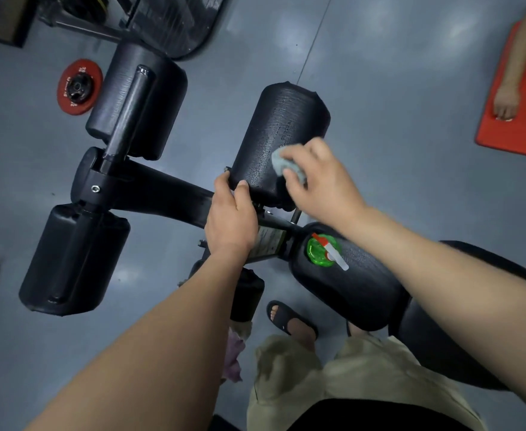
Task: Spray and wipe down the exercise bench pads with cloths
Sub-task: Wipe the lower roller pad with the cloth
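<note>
Cloth [282, 161], grey and crumpled, lies on the near end of the black cracked-vinyl roller pad [282, 126], bunched in the closed grip of the right hand [314, 178]. The left hand [232, 213] has its grip curled round that pad's near edge. Nearer the person, a green spray bottle with a red-and-white nozzle [322, 251] stands on the black seat pad [361, 290]. Well to the left, a red weight plate [79, 87] rests on the grey floor [395, 88].
</note>
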A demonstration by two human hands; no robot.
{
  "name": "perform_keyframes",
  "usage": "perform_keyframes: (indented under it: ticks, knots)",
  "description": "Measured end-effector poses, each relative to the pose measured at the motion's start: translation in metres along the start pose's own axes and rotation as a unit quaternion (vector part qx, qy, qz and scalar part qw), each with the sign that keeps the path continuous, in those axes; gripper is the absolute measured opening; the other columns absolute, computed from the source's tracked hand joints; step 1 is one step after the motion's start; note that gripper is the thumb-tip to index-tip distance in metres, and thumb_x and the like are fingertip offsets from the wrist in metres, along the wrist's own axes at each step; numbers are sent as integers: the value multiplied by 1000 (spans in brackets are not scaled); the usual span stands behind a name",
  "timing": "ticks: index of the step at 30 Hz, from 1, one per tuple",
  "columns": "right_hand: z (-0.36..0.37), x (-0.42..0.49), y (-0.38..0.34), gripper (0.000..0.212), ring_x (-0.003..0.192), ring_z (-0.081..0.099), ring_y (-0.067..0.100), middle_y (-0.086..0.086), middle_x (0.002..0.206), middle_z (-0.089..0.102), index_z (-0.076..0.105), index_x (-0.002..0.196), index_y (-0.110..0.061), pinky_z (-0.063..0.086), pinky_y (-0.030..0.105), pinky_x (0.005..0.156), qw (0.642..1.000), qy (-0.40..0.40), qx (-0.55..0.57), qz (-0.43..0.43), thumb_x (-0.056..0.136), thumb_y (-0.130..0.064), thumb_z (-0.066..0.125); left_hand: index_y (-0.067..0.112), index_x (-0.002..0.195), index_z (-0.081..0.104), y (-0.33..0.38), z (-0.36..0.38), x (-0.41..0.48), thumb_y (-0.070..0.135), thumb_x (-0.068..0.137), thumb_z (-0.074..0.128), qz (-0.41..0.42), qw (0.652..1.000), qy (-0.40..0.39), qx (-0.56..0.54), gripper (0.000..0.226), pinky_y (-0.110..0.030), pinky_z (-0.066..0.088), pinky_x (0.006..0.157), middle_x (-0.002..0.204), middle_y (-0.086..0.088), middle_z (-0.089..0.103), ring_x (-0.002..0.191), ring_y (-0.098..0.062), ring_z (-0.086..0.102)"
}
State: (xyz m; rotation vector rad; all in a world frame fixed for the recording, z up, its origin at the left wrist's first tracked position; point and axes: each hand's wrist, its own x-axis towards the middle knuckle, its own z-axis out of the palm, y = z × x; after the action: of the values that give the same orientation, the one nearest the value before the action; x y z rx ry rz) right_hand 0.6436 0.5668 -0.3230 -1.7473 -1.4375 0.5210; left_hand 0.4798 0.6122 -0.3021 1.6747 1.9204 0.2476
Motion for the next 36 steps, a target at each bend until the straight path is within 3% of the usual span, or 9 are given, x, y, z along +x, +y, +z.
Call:
perform_keyframes:
  ticks: [2,7,11,13,18,21,25,29,36]
  knots:
    - [6,-23,-5,30,76,53,19,6,99,45,65,121,-20,51,38,71,999,-36,14,-24,92,-14,61,31,150,39,0,1,0,45,105,33,0,1000,1,5,47,-35,33,93,143,7,56,126,-23,53]
    - [7,-32,-3,33,79,53,21,6,103,46,62,126,-21,53,41,68,995,-74,1,-62,93,-17,59,30,149,40,-2,1,2,46,105,33,5,1000,2,1,48,-36,33,97,150,5,52,129,-24,52]
    - [1,-3,9,31,81,54,21,9,101,48,66,122,-17,52,40,73,999,24,1,25,92,-13,59,31,149,40,-1,1,2,46,105,33,2,1000,3,-1,47,-35,34,95,150,6,51,128,-23,52]
    - [2,-5,4,29,80,52,19,7,100,47,66,120,-17,51,39,72,999,24,1,32,92,-12,59,31,148,40,-1,1,1,46,104,32,2,1000,3,-1,47,-38,36,98,150,6,51,128,-23,52]
    - [2,-24,-7,27,72,47,18,6,99,44,67,117,-18,48,34,65,992,-83,-8,-95,92,-12,59,33,152,37,-3,1,3,49,105,28,-5,1000,3,-13,50,-39,34,104,152,6,49,132,-23,50]
    - [-2,4,2,27,70,46,17,10,98,46,69,117,-17,47,32,65,997,-33,-22,-73,93,-14,59,34,154,34,-1,1,2,52,106,25,-10,1000,5,-11,52,-38,32,106,155,8,46,136,-21,48]
    - [-9,43,16,29,85,54,24,12,102,48,67,121,-16,50,39,78,998,52,-30,15,94,-19,55,31,156,33,-2,1,0,50,107,26,-1,1000,1,-6,53,-36,30,107,161,11,35,139,-18,44]
    - [-5,33,12,29,87,54,24,13,103,50,65,122,-16,46,31,77,996,67,-21,47,95,-16,55,28,152,39,-2,1,1,48,107,29,12,1000,7,4,50,-34,30,96,155,7,39,131,-22,49]
    - [5,-17,-1,32,77,53,20,8,101,48,66,126,-18,46,27,70,998,-43,-4,-55,94,-13,60,30,144,40,0,0,1,50,105,31,2,1000,-5,9,45,-37,34,90,134,12,58,118,-23,57]
